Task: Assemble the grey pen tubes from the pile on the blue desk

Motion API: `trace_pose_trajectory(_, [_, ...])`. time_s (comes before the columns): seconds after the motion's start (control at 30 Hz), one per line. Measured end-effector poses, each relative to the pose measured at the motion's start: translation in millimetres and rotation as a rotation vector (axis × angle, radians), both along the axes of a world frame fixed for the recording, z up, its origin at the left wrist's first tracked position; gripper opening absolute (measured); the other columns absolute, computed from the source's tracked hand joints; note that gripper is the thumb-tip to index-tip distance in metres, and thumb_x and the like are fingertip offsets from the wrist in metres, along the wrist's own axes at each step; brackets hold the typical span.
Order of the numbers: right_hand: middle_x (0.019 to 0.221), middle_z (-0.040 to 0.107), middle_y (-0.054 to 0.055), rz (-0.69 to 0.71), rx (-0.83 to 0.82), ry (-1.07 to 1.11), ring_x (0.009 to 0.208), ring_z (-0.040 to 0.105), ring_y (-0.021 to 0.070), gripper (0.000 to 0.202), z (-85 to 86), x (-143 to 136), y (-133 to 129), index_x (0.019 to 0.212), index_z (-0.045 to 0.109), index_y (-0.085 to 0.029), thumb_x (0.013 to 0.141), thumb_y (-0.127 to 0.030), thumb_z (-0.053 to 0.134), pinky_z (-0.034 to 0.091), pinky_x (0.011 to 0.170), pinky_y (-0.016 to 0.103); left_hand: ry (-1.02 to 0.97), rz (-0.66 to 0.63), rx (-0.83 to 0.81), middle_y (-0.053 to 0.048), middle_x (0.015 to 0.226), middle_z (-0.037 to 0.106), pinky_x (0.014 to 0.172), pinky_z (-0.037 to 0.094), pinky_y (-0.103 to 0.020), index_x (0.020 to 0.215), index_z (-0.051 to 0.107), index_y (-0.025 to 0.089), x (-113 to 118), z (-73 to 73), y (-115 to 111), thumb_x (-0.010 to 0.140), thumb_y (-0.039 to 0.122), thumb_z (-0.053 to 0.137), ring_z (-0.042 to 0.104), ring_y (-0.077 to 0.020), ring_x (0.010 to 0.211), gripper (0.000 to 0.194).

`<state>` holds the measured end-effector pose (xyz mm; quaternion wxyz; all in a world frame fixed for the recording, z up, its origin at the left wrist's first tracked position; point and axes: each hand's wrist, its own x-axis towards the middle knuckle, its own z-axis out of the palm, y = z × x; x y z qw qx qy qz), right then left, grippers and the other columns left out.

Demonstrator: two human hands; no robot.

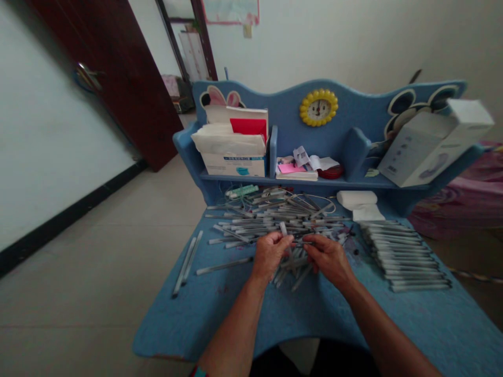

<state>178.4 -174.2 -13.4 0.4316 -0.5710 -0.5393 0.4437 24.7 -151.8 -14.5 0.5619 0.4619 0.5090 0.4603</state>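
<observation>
My left hand pinches a short, clear piece like a pen cap, which sticks up past the fingertips. My right hand, thumb and fingers closed, faces it closely and grips a thin dark pen part that spans the small gap between the hands. Its exact kind is too small to tell. Behind and beneath both hands spreads a loose heap of translucent pens. More short clear pieces lie just under the hands. One single pen rests left of my left hand.
Neat rows of pens are stacked on the right of the blue desk. Two pens lie near the left edge. A paper roll sits at the back. The shelf above holds boxes and a yellow clock.
</observation>
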Motion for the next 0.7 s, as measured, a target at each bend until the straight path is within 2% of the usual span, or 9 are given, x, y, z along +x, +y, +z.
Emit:
trace_pose_trajectory(0.13, [0.048, 0.053, -0.005, -0.009, -0.017, -0.004, 0.031, 0.045, 0.0091, 0.027, 0.9, -0.2, 1.9, 0.088, 0.062, -0.016, 0.073, -0.037, 0.055, 0.035, 0.032, 0.020, 0.012, -0.006, -0.006, -0.004, 0.072, 0.067, 0.052, 0.049, -0.023, 0.076, 0.064, 0.014, -0.5, -0.7, -0.4, 0.069, 0.041, 0.063, 0.066, -0.0224, 0.075, 0.028])
trace_pose_trajectory(0.33, [0.044, 0.052, -0.006, 0.005, -0.087, -0.046, 0.027, 0.042, 0.0086, 0.024, -1.1, 6.6, 4.5, 0.082, 0.060, -0.016, 0.073, -0.037, 0.054, 0.029, 0.027, 0.019, 0.018, -0.021, -0.046, -0.002, 0.059, 0.063, 0.040, 0.044, -0.021, 0.073, 0.061, 0.014, -0.9, 1.6, 0.2, 0.067, 0.042, 0.065, 0.066, -0.0206, 0.059, 0.029])
trace_pose_trajectory(0.53, [0.043, 0.052, -0.007, -0.040, -0.142, -0.082, 0.026, 0.041, 0.0091, 0.029, -5.3, 16.8, 6.0, 0.091, 0.056, -0.015, 0.072, -0.036, 0.052, 0.029, 0.026, 0.019, 0.047, 0.017, -0.018, -0.002, 0.046, 0.059, 0.037, 0.038, -0.019, 0.068, 0.062, 0.012, -5.3, 6.3, 2.4, 0.069, 0.043, 0.063, 0.056, -0.0131, 0.040, 0.030])
trace_pose_trajectory(0.7, [0.046, 0.054, -0.005, -0.053, -0.136, -0.143, 0.028, 0.041, 0.0081, 0.023, -8.7, 29.3, 5.0, 0.076, 0.059, -0.016, 0.072, -0.038, 0.052, 0.029, 0.030, 0.019, -0.006, 0.057, -0.045, -0.002, 0.044, 0.058, 0.037, 0.036, -0.018, 0.070, 0.064, 0.012, -11.5, 8.5, 5.1, 0.070, 0.044, 0.062, 0.051, -0.0101, 0.038, 0.032])
